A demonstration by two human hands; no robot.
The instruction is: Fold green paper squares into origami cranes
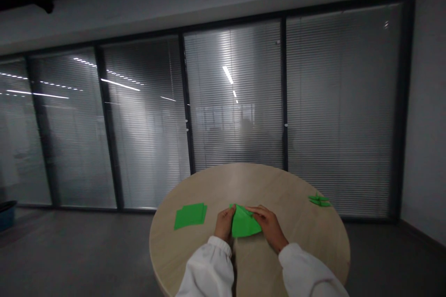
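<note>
Between my two hands is a partly folded sheet of green paper [244,225], held just above the round table near its middle. My left hand [225,222] pinches the paper's left edge, thumb on top. On the other side, my right hand [268,223] has its fingers pressed together on the upper right edge of the paper, by a fold. Some of the right fingertips are hidden by the paper. To the left lies a small stack of green paper sheets [190,216], slightly fanned out.
The round wooden table [167,255] stands before a glass partition with blinds [237,139]. Several folded green paper pieces [319,200] lie near its right edge. A blue bin [7,217] is on the floor at the far left.
</note>
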